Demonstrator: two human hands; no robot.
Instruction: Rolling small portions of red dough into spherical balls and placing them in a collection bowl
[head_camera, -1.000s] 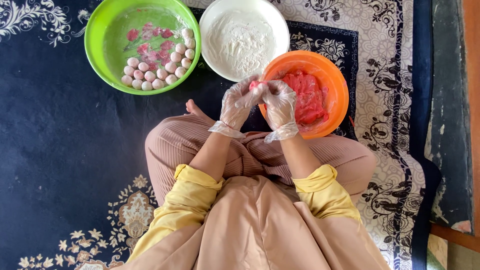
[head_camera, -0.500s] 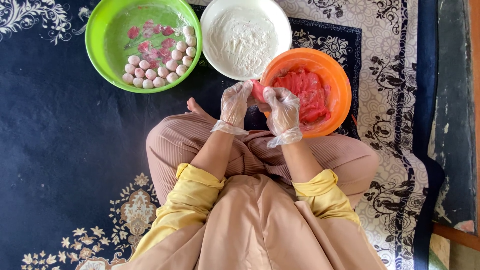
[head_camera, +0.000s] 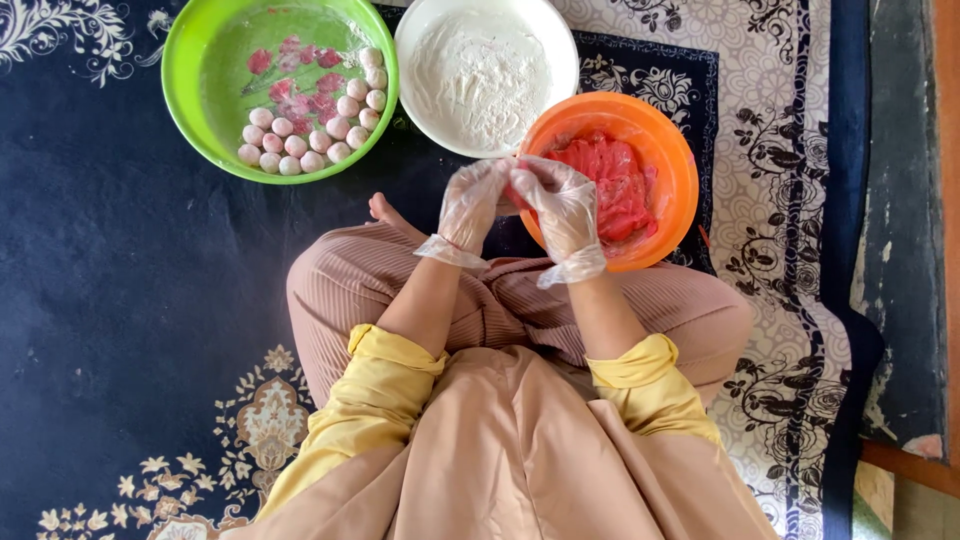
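Floor covering: dark blue carpet (head_camera: 110, 300) with pale floral motifs at 7 and 11 o'clock; a cream band with black scrollwork runs down the 3 o'clock side.
Person: seated cross-legged at 6 o'clock, in ribbed tan trousers and yellow sleeves pushed up the forearms; bare toes show just left of the left wrist.
Left hand (head_camera: 470, 205): near the middle of the view, in a thin clear plastic glove, fingers curved and held close together, tips pointing toward 2 o'clock and meeting the other hand.
Right hand (head_camera: 562, 212): just beside the left, also gloved, fingers bent and closed together over the left fingertips, above the near rim of the orange bowl.
Held piece: a small bit of red mixture seems pressed between the two sets of fingertips; mostly hidden by the gloves, so its shape cannot be told.
Orange bowl (head_camera: 668, 150): at 2 o'clock from the hands, on the carpet's patterned edge, holding a mass of red mixture (head_camera: 610, 180).
White bowl (head_camera: 420, 40): at 12 o'clock, touching the orange bowl's rim, filled with white flour (head_camera: 485, 75).
Green bowl (head_camera: 190, 70): at 10 o'clock, just beside the white bowl, well apart from the hands.
Pale pink balls (head_camera: 300, 145): in a curved row along the green bowl's lower right wall, with red smears (head_camera: 300, 75) on the bowl floor above them.
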